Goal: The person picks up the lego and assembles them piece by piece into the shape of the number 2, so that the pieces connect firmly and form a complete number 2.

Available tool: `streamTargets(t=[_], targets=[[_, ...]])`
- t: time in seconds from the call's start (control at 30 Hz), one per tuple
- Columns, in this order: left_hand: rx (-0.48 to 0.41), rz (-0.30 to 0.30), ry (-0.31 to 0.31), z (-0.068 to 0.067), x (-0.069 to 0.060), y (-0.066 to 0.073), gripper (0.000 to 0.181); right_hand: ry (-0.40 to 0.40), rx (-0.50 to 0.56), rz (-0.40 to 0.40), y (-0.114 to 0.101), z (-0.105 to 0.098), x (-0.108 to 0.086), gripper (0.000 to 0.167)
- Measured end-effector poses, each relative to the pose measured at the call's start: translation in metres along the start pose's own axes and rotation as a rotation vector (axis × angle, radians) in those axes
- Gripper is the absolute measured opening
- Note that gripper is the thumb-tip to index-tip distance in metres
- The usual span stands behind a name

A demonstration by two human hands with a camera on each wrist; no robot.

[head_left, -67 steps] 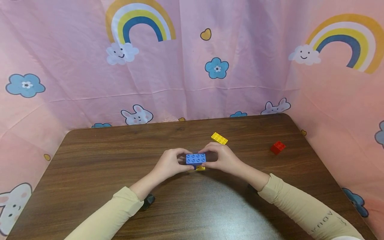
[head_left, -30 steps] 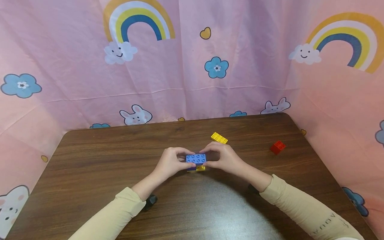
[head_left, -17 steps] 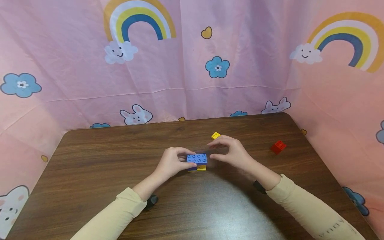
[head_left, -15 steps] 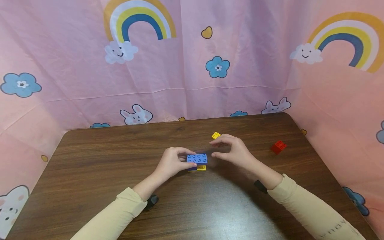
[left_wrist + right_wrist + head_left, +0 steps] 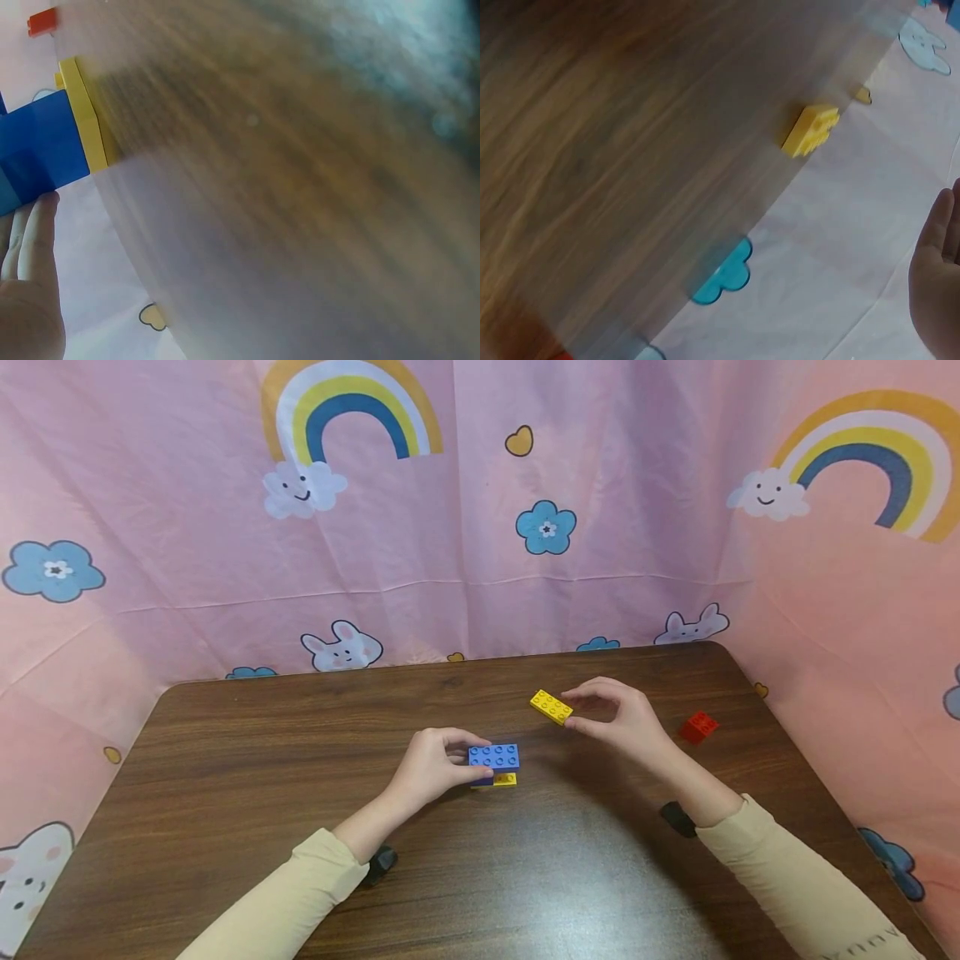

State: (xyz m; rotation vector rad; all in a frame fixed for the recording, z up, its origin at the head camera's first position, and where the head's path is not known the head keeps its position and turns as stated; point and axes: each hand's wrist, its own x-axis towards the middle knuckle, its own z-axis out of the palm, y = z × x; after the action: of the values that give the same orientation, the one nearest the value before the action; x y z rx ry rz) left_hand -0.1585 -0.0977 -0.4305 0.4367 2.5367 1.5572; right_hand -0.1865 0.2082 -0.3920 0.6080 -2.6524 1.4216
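Observation:
My left hand [image 5: 429, 768] grips the left end of a blue brick [image 5: 493, 757] that tops a small stack. Under it a darker blue brick and a flat yellow brick [image 5: 506, 779] show in part. The left wrist view has the blue bricks [image 5: 45, 146] above the yellow base [image 5: 86, 120], with fingers of my left hand [image 5: 34, 277] against them. My right hand [image 5: 626, 718], thumb and fingers apart, is just right of a loose yellow brick [image 5: 551, 707]; the right wrist view shows that yellow brick [image 5: 810, 131] away from my right hand [image 5: 937, 277].
A red brick [image 5: 699, 727] lies on the brown table [image 5: 285, 735], to the right of my right hand. Behind the table hangs a pink cloth [image 5: 480, 485] with rainbows, flowers and rabbits. A dark object shows under each wrist.
My right hand has let go of the blue brick and moved right and toward the back, uncovering the loose yellow brick. My left hand stays on the stack.

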Motion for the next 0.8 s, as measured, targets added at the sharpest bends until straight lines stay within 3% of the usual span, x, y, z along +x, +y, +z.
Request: streamTargets(t=[0.4, 0.8], targets=[[0.005, -0.002, 0.0, 0.0, 0.0, 0.0, 0.032, 0.094, -0.044, -0.031, 0.016, -0.03, -0.004, 0.03], [0.001, -0.003, 0.001, 0.0, 0.0, -0.002, 0.032, 0.192, -0.103, 0.009, 0.021, -0.057, -0.011, 0.029]])
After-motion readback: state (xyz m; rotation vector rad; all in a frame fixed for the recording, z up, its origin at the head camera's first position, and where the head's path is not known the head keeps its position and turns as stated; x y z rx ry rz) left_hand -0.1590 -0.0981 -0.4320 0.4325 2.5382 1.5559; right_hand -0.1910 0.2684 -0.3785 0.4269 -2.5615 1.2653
